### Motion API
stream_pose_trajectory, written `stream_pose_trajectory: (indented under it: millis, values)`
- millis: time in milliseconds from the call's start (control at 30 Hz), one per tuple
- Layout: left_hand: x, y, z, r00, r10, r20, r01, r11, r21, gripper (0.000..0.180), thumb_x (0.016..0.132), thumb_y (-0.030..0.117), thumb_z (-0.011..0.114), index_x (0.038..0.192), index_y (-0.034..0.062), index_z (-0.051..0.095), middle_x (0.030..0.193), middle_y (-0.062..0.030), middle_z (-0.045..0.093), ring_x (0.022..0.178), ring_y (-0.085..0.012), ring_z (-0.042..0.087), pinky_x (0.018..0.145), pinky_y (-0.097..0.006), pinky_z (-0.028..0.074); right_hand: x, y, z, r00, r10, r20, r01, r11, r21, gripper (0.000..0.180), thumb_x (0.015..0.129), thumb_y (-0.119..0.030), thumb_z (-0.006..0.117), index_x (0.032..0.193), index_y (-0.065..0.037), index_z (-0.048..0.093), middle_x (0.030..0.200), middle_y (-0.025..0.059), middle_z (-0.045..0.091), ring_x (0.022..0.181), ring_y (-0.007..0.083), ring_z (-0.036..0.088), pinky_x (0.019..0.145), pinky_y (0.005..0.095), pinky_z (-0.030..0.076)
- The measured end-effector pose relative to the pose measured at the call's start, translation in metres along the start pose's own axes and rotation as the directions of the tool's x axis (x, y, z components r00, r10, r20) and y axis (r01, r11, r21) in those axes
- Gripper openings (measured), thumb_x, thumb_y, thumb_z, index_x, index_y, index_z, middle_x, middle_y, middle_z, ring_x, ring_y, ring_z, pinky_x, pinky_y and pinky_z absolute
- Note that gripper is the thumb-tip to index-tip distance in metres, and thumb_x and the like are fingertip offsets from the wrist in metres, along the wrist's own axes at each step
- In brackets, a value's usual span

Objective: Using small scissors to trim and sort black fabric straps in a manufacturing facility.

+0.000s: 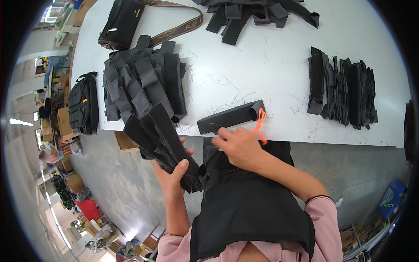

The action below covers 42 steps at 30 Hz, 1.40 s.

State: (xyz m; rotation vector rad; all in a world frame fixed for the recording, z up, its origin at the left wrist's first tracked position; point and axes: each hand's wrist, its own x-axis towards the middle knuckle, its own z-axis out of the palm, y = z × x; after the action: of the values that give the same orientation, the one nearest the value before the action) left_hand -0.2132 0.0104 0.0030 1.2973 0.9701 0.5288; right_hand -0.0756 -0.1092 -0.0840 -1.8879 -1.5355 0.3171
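My left hand (172, 172) is wrapped round a bundle of black fabric strips (159, 135), held slanting in front of the table's near edge. The thumb lies on top of the bundle, and its strips fan out toward the upper left. My right hand (240, 147) is closed, with fingers curled, just at the table edge beside a single folded black strip (229, 117). An orange looped cord (259, 124) hangs by that hand and crosses the strip's right end. Whatever the right fingers grip is hidden.
A heap of black strips (135, 78) lies at left, more strips (248, 13) at the far side, and an upright row (349, 89) at right. Loose threads litter the white table (253, 65). A black shoulder bag (122, 24) and black backpack (83, 105) are at left.
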Motion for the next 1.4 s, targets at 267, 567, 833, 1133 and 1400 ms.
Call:
stream_pose_trajectory:
  millis: [267, 567, 833, 1133, 1400]
  values:
    - [-0.011, 0.002, -0.007, 0.994, -0.036, 0.099, 0.051, 0.987, -0.154, 0.076, 0.066, 0.018, 0.074, 0.128, -0.0062, 0.038, 0.114, -0.02, 0.056, 0.089, -0.0238, 0.062, 0.073, -0.032, 0.053, -0.001, 0.014, -0.035, 0.938, 0.318, -0.141, -0.305, 0.946, 0.108, 0.028, 0.072, -0.01, 0.068, 0.095, -0.009, 0.053, 0.087, 0.0065, 0.05, 0.07, 0.0263, 0.059, 0.062, 0.0378, 0.048]
    - [0.01, -0.067, 0.072, 0.935, -0.34, 0.102, 0.354, 0.912, -0.208, 0.058, 0.078, 0.002, 0.067, 0.126, 0.0034, 0.034, 0.11, -0.016, 0.057, 0.093, -0.0257, 0.063, 0.078, -0.035, 0.053, -0.031, 0.086, -0.039, 0.794, 0.606, 0.046, -0.608, 0.788, 0.097, 0.038, 0.066, -0.013, 0.077, 0.091, -0.004, 0.051, 0.085, 0.011, 0.055, 0.066, 0.0286, 0.057, 0.059, 0.0372, 0.046]
    - [0.035, -0.034, 0.187, 0.895, -0.125, 0.429, 0.227, 0.954, -0.197, 0.059, 0.08, 0.01, 0.069, 0.127, 0.0043, 0.035, 0.114, -0.015, 0.055, 0.095, -0.0273, 0.062, 0.075, -0.038, 0.054, -0.088, 0.034, -0.122, 0.547, 0.572, -0.611, -0.577, 0.787, 0.22, 0.024, 0.066, -0.003, 0.07, 0.082, -0.006, 0.053, 0.076, 0.0081, 0.055, 0.063, 0.0276, 0.058, 0.052, 0.0345, 0.043]
    - [0.034, -0.082, 0.335, 0.784, -0.162, 0.599, -0.009, 0.963, 0.271, 0.093, 0.077, 0.023, 0.071, 0.145, 0.0045, 0.011, 0.143, -0.0201, 0.023, 0.131, -0.0317, 0.026, 0.106, -0.035, 0.027, -0.143, 0.057, -0.173, 0.402, 0.542, -0.738, -0.84, 0.538, -0.063, 0.041, 0.066, 0.005, 0.062, 0.104, -0.01, 0.057, 0.105, 0.0026, 0.057, 0.084, 0.0271, 0.061, 0.063, 0.0337, 0.049]
    - [0.054, -0.102, 0.351, 0.535, -0.262, 0.803, 0.191, 0.963, 0.187, 0.079, 0.082, 0.014, 0.061, 0.146, 0.0081, 0.015, 0.149, -0.0196, 0.012, 0.131, -0.031, 0.028, 0.106, -0.037, 0.03, -0.12, 0.057, -0.117, 0.437, 0.659, -0.612, -0.522, 0.74, 0.424, 0.028, 0.078, 0.008, 0.053, 0.104, -0.002, 0.058, 0.107, 0.0091, 0.059, 0.082, 0.0171, 0.064, 0.066, 0.0287, 0.053]
